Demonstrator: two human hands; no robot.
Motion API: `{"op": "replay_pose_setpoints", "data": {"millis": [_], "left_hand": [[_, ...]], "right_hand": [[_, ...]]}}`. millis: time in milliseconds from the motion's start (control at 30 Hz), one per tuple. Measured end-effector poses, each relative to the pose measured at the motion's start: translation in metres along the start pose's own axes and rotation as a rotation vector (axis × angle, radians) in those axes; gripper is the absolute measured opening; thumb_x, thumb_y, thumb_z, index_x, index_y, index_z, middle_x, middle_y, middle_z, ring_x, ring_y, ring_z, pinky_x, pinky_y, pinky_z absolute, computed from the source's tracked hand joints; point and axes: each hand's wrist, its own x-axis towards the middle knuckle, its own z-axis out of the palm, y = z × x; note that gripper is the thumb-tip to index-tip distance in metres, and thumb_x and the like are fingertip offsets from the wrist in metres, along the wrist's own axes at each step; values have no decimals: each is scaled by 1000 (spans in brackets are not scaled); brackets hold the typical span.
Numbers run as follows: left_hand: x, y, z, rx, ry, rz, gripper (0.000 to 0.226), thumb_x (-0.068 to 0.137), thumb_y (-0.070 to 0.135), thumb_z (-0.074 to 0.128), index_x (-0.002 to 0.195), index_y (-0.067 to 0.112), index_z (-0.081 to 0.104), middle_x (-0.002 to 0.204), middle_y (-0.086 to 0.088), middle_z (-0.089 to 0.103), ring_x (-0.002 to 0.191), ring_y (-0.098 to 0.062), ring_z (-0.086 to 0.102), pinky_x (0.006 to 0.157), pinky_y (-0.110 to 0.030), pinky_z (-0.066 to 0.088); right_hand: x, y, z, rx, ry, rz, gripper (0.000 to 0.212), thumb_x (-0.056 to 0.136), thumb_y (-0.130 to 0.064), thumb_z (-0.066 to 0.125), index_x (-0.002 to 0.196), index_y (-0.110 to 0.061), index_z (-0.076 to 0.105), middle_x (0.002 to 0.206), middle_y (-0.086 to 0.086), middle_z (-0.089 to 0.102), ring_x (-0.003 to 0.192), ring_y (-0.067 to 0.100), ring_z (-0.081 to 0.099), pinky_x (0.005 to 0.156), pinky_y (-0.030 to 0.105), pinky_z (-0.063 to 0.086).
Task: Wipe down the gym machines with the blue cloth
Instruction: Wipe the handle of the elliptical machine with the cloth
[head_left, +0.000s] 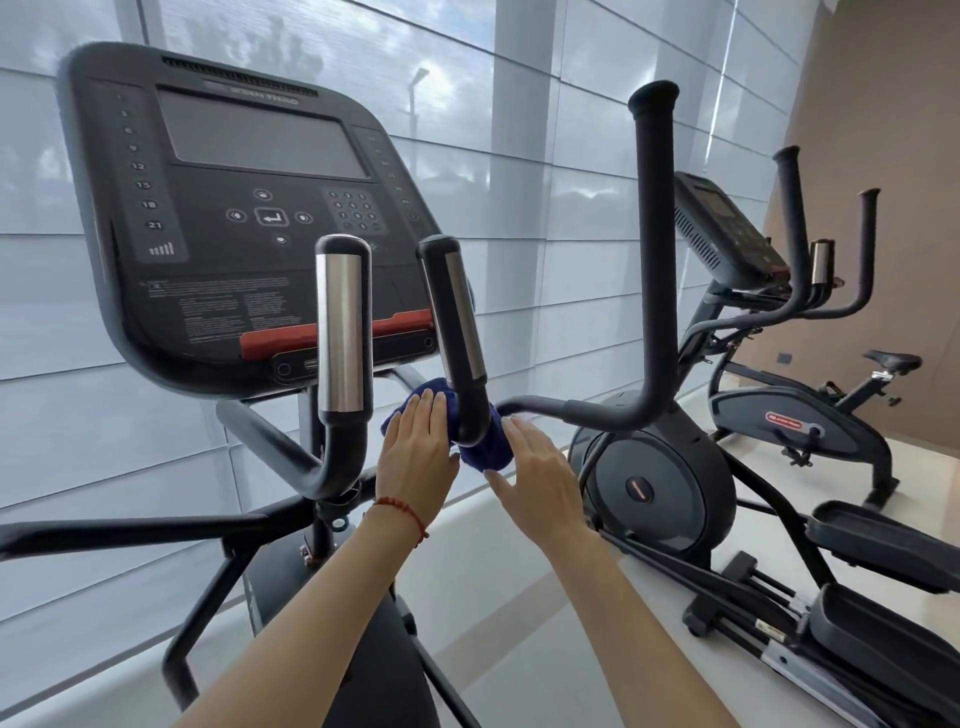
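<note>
The blue cloth (493, 449) is bunched around the lower bend of the right pulse grip (457, 332) of the elliptical in front of me. My left hand (415, 457), with a red bracelet at the wrist, presses flat on the cloth's left side, fingers straight. My right hand (540, 478) lies flat against the cloth's right side, fingers extended. Part of the cloth is hidden behind the handle and my hands. The left pulse grip (343, 327) and the black console (234, 208) stand just above.
A tall moving handlebar (652, 249) rises to the right of my hands. A second elliptical (660, 483) with pedals (883, 540) and an exercise bike (810, 426) stand on the right. Window blinds (519, 182) fill the background. Frame tubes (130, 530) spread at lower left.
</note>
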Motion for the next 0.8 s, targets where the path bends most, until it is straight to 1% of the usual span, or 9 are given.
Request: {"op": "replay_pose_setpoints", "data": {"millis": [200,333,500,700,800], "left_hand": [[12,-3,10,-12,-19,-31,57,60,6,85,110,-4,60,112,-22,63,107,-36,59,91,-48,49],[13,-4,12,-26,-9,-26,57,58,-2,85,109,-6,60,110,-23,64,105,-37,60,93,-45,45],[9,-4,8,-75,28,-11,52,59,-10,81,107,-10,62,106,-26,65,99,-39,63,86,-45,47],[3,-3,4,-18,55,30,52,55,-11,82,104,-12,62,100,-27,66,91,-39,66,79,-48,51],[-2,-2,0,-5,70,35,53,54,-11,82,102,-13,62,97,-28,66,88,-40,66,77,-48,52]], "right_hand": [[0,4,3,3,-6,-8,62,82,-26,68,136,-9,42,134,7,51,127,23,44,106,35,37],[0,2,5,10,-6,-7,62,82,-25,68,136,-10,41,135,7,51,128,22,44,106,35,36],[-5,4,7,-2,-15,-6,64,80,-25,70,136,-10,42,135,7,51,127,24,45,106,39,39],[-15,3,2,-10,-22,-14,64,82,-24,68,137,-9,40,138,7,48,130,23,42,107,34,32],[-20,3,0,-33,-10,-24,63,81,-24,70,136,-8,43,137,8,49,128,25,44,106,34,33]]}}
